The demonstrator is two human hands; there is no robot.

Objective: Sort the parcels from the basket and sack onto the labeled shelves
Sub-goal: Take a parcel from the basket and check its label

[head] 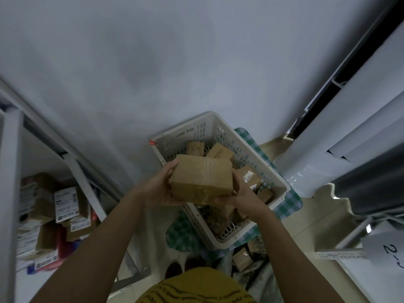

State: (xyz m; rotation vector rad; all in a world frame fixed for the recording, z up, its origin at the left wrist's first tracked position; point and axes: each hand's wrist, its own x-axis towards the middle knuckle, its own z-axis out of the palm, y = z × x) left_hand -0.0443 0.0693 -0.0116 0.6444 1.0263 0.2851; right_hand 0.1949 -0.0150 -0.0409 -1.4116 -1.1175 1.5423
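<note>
1. One brown taped parcel (202,179) is held above the white basket (282,182), at the middle of the scene.
2. The left hand (160,189) grips its left end, thumb curled over the top edge.
3. The right hand (241,193) cups its right end from below, fingers wrapped round the near lower edge.
4. At least five smaller parcels (219,152) lie in the basket, which rests on a green checked cloth (288,204).
5. Left, a shelf (72,167) holds many labelled boxes (65,203); their count is unclear.
6. Near right, one paper label (391,252) reads "2-".
</note>
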